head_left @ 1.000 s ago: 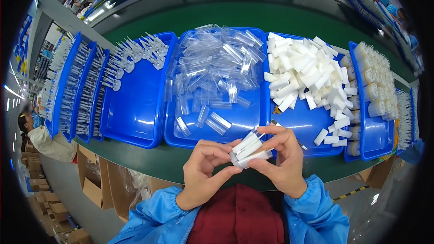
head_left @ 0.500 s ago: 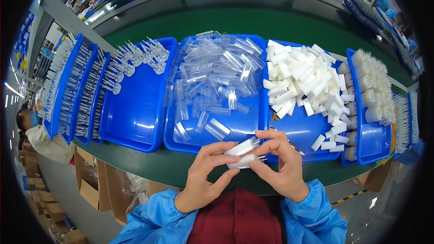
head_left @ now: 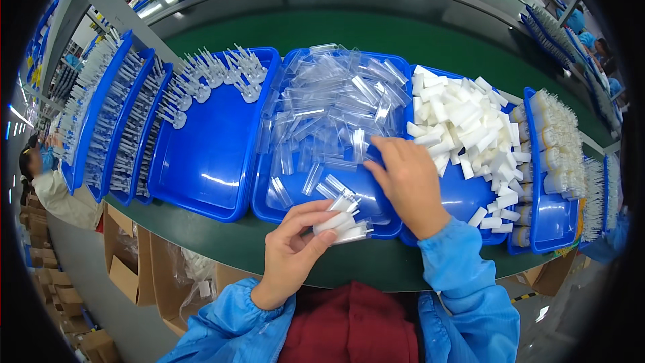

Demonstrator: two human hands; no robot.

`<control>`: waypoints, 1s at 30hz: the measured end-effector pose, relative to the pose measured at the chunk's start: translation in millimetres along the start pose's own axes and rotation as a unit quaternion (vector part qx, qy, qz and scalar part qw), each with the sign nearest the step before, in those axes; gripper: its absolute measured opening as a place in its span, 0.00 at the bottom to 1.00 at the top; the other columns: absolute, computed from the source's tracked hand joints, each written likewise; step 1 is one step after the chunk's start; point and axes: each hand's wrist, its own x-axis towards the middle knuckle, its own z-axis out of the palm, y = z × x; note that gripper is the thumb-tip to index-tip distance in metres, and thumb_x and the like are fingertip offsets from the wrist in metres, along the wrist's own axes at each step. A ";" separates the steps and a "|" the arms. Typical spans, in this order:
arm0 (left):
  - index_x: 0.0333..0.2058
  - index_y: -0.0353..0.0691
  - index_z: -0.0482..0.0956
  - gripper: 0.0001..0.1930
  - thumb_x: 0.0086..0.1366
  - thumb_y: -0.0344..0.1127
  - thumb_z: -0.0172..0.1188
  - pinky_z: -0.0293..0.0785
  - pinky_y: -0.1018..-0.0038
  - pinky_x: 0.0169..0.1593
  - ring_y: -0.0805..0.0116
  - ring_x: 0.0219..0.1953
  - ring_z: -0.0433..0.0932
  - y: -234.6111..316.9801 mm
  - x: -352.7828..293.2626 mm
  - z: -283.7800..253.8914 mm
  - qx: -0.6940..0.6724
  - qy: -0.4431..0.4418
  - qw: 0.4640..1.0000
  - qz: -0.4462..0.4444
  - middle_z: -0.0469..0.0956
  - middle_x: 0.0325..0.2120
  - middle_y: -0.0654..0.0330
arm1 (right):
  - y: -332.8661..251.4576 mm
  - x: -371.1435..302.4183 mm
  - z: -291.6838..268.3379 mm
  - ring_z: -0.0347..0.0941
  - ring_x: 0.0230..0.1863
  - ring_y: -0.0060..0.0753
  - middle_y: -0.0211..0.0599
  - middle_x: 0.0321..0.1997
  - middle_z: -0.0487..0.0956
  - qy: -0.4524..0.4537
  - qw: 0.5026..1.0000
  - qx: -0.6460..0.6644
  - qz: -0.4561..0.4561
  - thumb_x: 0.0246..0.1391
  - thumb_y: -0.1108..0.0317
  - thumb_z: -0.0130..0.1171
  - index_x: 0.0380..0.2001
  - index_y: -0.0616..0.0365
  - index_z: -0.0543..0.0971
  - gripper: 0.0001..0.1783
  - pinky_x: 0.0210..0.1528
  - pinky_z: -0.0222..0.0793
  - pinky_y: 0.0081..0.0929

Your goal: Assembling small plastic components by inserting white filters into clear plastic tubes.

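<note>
My left hand (head_left: pixel 295 245) is closed around white foam-like blocks (head_left: pixel 337 222) partly inside clear plastic sleeves, above the near edge of the middle tray. My right hand (head_left: pixel 413 181) reaches over the middle blue tray (head_left: pixel 302 211), its thumb and forefinger apart. Next to its fingertips is a clear sleeve (head_left: pixel 359 144); nothing shows between the fingers. Many more clear plastic sleeves (head_left: pixel 316 101) are heaped in that tray. On its right, a blue tray (head_left: pixel 457 191) holds a pile of white blocks (head_left: pixel 463 114).
A blue tray (head_left: pixel 201 154) at left has thin-stemmed, flat-based pieces (head_left: pixel 222 70) along its far side. Beyond it lean several trays of similar pieces (head_left: pixel 124 121). At right stands a blue tray (head_left: pixel 561 218) of whitish cylinders (head_left: pixel 554 141). Cardboard boxes (head_left: pixel 127 255) sit below the green table.
My right hand has left the white pieces and moved up over the heaped sleeves. My left hand keeps its hold, slightly lower and to the left. The view has shifted a little.
</note>
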 end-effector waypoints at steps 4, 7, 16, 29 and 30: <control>0.50 0.27 0.78 0.14 0.65 0.18 0.60 0.76 0.66 0.61 0.59 0.59 0.74 2.6 1.0 -0.5 0.012 0.017 1.000 0.018 0.69 0.58 0.49 | -13.7 -6.1 2.8 0.74 0.35 0.36 0.33 0.30 0.76 -0.090 0.992 -0.092 -0.016 0.48 0.70 0.64 0.44 0.61 0.80 0.18 0.39 0.70 0.31; 0.50 0.28 0.78 0.15 0.65 0.18 0.60 0.77 0.67 0.61 0.60 0.58 0.75 1.7 3.2 -3.7 0.014 0.027 0.999 0.028 0.68 0.58 0.50 | -23.1 -12.0 -16.1 0.74 0.34 0.36 0.35 0.32 0.76 -0.117 0.992 -0.055 -0.007 0.43 0.73 0.65 0.42 0.62 0.79 0.18 0.39 0.70 0.31; 0.48 0.29 0.80 0.13 0.64 0.19 0.61 0.77 0.67 0.58 0.58 0.57 0.76 6.7 1.4 12.9 0.074 -0.007 0.997 0.021 0.70 0.59 0.45 | -41.9 -20.8 -71.2 0.76 0.45 0.22 0.36 0.42 0.79 0.004 0.715 0.589 0.377 0.58 0.78 0.64 0.50 0.63 0.71 0.19 0.50 0.73 0.22; 0.48 0.29 0.80 0.13 0.65 0.21 0.62 0.76 0.65 0.59 0.57 0.57 0.76 9.4 4.6 35.4 0.035 -0.023 0.999 -0.014 0.70 0.59 0.44 | -36.8 -53.5 -55.3 0.76 0.40 0.23 0.37 0.38 0.80 0.014 0.735 0.582 0.348 0.51 0.75 0.73 0.37 0.59 0.72 0.18 0.46 0.72 0.23; 0.48 0.29 0.80 0.13 0.65 0.21 0.62 0.76 0.65 0.59 0.57 0.57 0.76 8.7 4.5 35.8 0.033 -0.024 0.999 -0.012 0.70 0.59 0.44 | -38.6 -55.6 -52.4 0.76 0.40 0.23 0.37 0.38 0.80 0.031 0.749 0.568 0.340 0.50 0.75 0.73 0.37 0.59 0.72 0.18 0.46 0.72 0.23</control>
